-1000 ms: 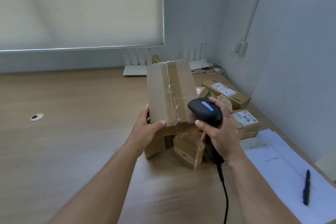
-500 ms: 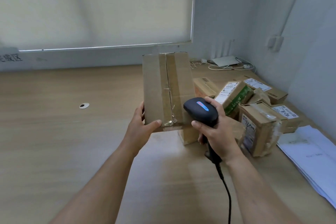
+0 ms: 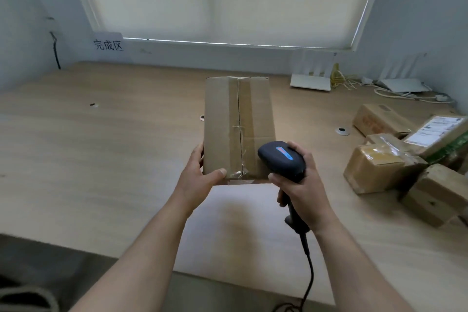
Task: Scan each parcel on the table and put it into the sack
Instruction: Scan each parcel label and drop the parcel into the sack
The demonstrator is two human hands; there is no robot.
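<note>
My left hand (image 3: pixel 200 180) grips the near left corner of a taped brown cardboard parcel (image 3: pixel 238 126), held upright above the wooden table (image 3: pixel 101 159) with its taped face toward me. My right hand (image 3: pixel 302 191) grips the handle of a black barcode scanner (image 3: pixel 282 161) whose head sits against the parcel's lower right corner, a blue light lit on its top. Its cable (image 3: pixel 307 273) hangs off the table's front edge. Several more cardboard parcels (image 3: pixel 377 170) lie in a pile at the right. At the bottom left corner a grey rim (image 3: pixel 27 297) shows; I cannot tell what it is.
Two white routers (image 3: pixel 311 81) with cables stand at the back right under the window blind. A paper sign (image 3: pixel 109 44) with Chinese characters hangs on the back wall at the left. Round cable holes (image 3: pixel 342 131) dot the table. The table's front edge runs along the bottom.
The view has swung left, so the parcel pile now sits farther right and the paper sheets and pen are out of sight. Both hands, with parcel and scanner, have moved left, away from the pile.
</note>
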